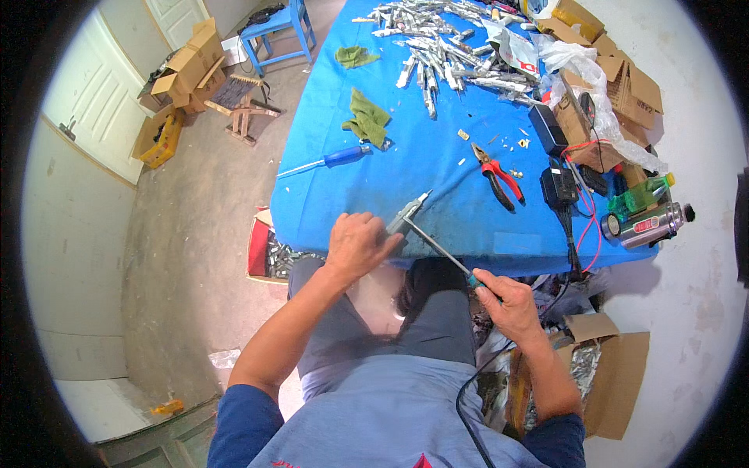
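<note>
My left hand (357,245) is closed around the rear of a slim grey-white device with a thin pointed tip (407,214), near the table's front edge. In my right hand (509,303) is a screwdriver (438,248) with a teal handle. Its long shaft slants up to the left, and its end meets the side of the slim device; whether it sits in a seam I cannot tell. Red-and-black pliers (499,178) lie to the right, jaws pointing away. A second screwdriver with a blue handle (346,156) rests to the left.
Similar slim devices (437,58) are heaped at the table's far end. Green cloths (368,118) lie on the blue tablecloth (312,210). Black adapters (558,187) with cables, a green bottle (641,196) and a metal flask (651,225) line the right edge. A red box (259,248) stands below left.
</note>
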Demonstrator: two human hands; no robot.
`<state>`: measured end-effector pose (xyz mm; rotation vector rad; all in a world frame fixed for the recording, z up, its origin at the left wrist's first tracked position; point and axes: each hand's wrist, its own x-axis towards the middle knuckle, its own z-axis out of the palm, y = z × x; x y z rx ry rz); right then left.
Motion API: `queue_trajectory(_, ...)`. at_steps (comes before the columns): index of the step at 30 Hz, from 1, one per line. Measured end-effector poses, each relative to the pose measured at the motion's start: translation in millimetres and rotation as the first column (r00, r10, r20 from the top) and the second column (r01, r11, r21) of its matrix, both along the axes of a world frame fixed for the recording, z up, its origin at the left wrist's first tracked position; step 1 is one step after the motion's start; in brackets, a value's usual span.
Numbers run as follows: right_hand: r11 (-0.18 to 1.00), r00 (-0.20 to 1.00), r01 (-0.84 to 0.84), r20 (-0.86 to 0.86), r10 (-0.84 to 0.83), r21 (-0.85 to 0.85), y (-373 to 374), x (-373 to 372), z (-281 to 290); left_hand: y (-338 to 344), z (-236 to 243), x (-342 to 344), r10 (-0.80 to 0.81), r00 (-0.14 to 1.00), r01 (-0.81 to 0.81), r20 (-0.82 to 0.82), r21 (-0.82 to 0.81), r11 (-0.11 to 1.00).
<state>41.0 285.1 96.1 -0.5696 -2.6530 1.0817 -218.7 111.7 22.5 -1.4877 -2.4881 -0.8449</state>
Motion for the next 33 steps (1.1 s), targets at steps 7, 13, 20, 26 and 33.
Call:
queue_trajectory(7,0.979,0.992,-0.129,0.014,0.128,0.155,20.6,-1.3,9.7,0.4,-4.1,4.2,0.018,1.000,-0.016,-0.025,0.090,0.996)
queue_trajectory(13,0.988,0.990,-0.137,0.025,0.135,0.078,24.1,-2.0,9.5,0.4,-6.1,5.5,0.029,0.999,-0.027,-0.015,0.109,0.994)
queue_trajectory(20,0.992,0.993,-0.119,0.008,0.119,0.049,26.6,-4.2,4.7,1.8,-3.8,7.3,0.040,0.999,-0.039,-0.008,0.119,0.992)
queue_trajectory(26,0.988,0.989,-0.150,0.006,0.150,0.029,31.7,-9.4,-2.1,2.3,-6.9,6.3,0.054,0.999,-0.052,-0.009,0.100,0.994)
queue_trajectory(33,0.983,0.983,-0.181,0.041,0.181,-0.021,38.6,-14.9,2.2,3.0,-5.9,6.4,0.048,0.999,-0.047,-0.010,0.106,0.993)
